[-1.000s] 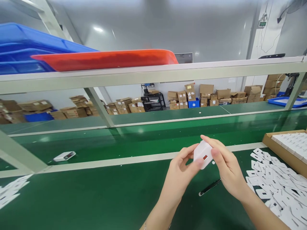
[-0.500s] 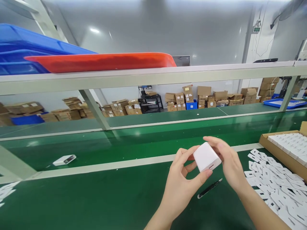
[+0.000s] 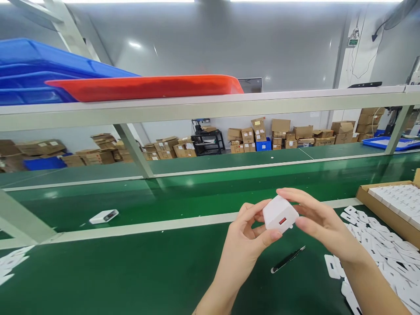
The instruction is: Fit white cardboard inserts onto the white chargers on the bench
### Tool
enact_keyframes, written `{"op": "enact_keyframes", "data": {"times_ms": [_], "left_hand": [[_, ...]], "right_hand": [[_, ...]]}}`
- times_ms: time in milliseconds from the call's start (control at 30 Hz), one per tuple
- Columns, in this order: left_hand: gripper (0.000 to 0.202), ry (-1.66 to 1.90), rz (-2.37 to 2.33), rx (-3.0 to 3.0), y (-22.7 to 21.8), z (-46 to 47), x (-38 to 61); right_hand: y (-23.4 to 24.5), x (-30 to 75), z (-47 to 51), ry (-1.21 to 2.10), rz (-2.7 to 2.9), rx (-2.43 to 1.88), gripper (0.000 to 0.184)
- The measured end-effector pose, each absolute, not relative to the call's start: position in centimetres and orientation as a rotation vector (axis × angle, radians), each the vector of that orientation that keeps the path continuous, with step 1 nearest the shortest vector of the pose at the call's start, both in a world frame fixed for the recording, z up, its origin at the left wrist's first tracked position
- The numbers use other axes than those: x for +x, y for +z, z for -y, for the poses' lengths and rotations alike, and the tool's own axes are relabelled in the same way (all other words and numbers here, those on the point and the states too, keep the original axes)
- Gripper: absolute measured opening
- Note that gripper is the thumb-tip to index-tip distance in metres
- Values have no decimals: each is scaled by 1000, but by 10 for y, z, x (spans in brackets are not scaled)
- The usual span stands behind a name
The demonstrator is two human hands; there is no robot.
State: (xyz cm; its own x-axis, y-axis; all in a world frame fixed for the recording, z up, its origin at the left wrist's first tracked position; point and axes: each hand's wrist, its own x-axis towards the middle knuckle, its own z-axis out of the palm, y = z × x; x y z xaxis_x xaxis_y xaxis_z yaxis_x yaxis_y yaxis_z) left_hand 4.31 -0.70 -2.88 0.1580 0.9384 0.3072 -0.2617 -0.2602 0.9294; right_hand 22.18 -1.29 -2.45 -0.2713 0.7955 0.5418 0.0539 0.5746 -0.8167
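Note:
A small white charger cube (image 3: pixel 278 213) with an orange port on its near face is held above the green bench between both hands. My left hand (image 3: pixel 247 245) pinches it from below and the left with thumb and fingers. My right hand (image 3: pixel 320 223) wraps over its top and right side. A black pen (image 3: pixel 288 259) lies on the bench just under the hands.
Several white flat pieces (image 3: pixel 377 249) lie in a heap at the right, beside a cardboard box (image 3: pixel 387 210) of white parts. Another white charger (image 3: pixel 104 216) rests on the green belt at the left. Red and blue trays (image 3: pixel 144 86) sit on the overhead shelf.
The cube has been turned in my fingers: its orange port showed, turned away, and now faces me again. The charger on the belt has shifted right.

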Motion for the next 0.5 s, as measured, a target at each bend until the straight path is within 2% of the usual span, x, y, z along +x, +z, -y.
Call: {"op": "enact_keyframes", "data": {"times_ms": [133,500], "left_hand": [[47,1328,-728,1338,-31,4,40],[35,1260,-769,1399,-32,2,39]], "right_hand": [[-25,218,13,819,1694,-730,34],[-28,214,10,762,1720,-798,33]]}}
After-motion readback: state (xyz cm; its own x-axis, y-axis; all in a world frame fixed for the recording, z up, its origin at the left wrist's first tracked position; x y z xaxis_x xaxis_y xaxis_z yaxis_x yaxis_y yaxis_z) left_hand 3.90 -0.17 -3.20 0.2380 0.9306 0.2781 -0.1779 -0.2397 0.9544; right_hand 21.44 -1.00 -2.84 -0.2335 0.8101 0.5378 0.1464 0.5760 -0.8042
